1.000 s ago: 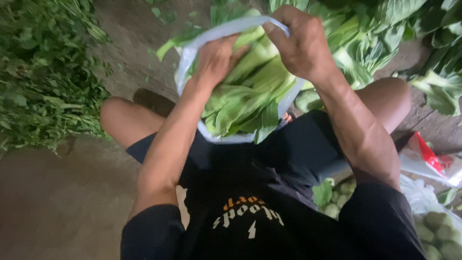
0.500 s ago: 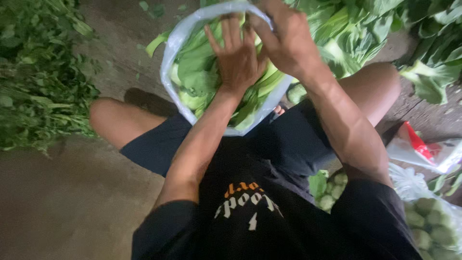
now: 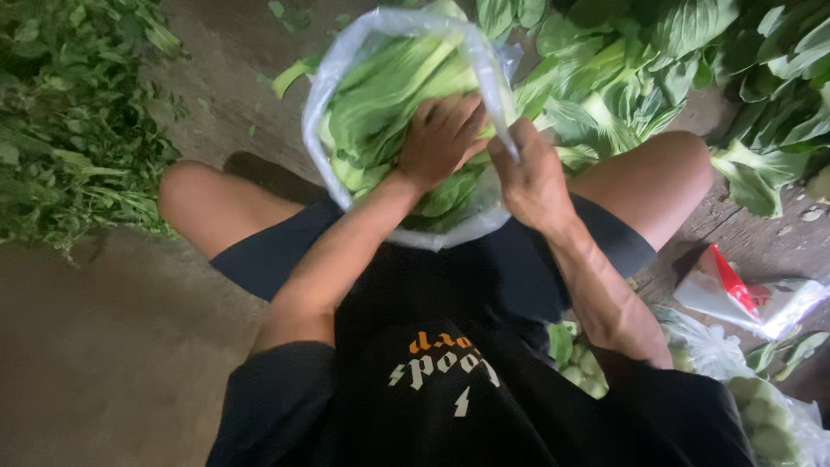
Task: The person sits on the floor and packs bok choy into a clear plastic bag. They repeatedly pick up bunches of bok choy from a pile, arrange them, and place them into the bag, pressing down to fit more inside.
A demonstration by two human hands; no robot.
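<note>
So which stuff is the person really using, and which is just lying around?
In use:
left hand
right hand
clear plastic bag
leafy greens in the bag

Lying about:
loose greens pile
herb heap
red-and-white packet

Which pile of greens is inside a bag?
The broad-leaved bunch in the clear plastic bag on the lap, under the left hand; the other piles lie loose.

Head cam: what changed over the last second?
The left hand let go of the plastic bag rim and moved inside, now pressing flat on the leafy greens. The right hand slid along to the near rim, still gripping it. Bag stays between the knees; loose greens pile unchanged.
</note>
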